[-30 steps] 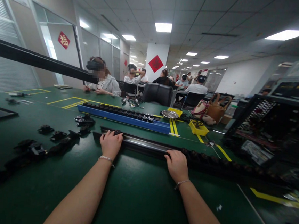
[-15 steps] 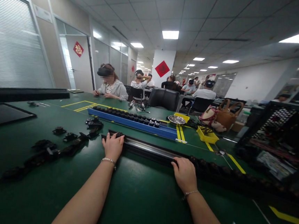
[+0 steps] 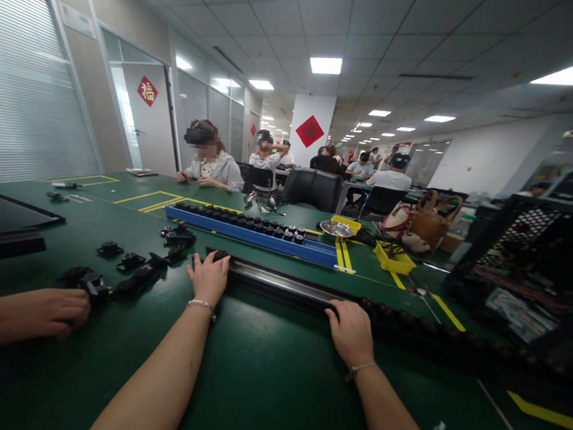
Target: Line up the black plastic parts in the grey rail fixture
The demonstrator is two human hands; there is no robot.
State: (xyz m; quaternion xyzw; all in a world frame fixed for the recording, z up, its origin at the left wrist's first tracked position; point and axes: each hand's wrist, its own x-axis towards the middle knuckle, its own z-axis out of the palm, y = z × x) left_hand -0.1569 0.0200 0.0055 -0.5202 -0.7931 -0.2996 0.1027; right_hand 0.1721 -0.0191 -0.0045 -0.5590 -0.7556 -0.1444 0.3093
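A long black rail [image 3: 280,283] with a shiny groove lies across the green table. My left hand [image 3: 209,278] is at its left end, fingers closed round a small black part [image 3: 221,255] that sits in the groove. My right hand [image 3: 351,328] grips the near edge of the rail farther right, its fingertips bent over the edge. Beyond my right hand, a row of black parts [image 3: 407,321] fills the rail. Loose black parts [image 3: 130,261] are scattered on the table left of my left hand.
Another person's hand [image 3: 64,313] reaches in from the left among the loose parts. Behind the rail stands a blue tray [image 3: 264,240] of black parts. A metal bowl [image 3: 336,229] and a yellow bin [image 3: 393,259] are farther back; an open black case [image 3: 526,283] stands right.
Another person's hand has come in at the left. The dark slab at the far left has dropped lower. My hands keep their places on the rail.
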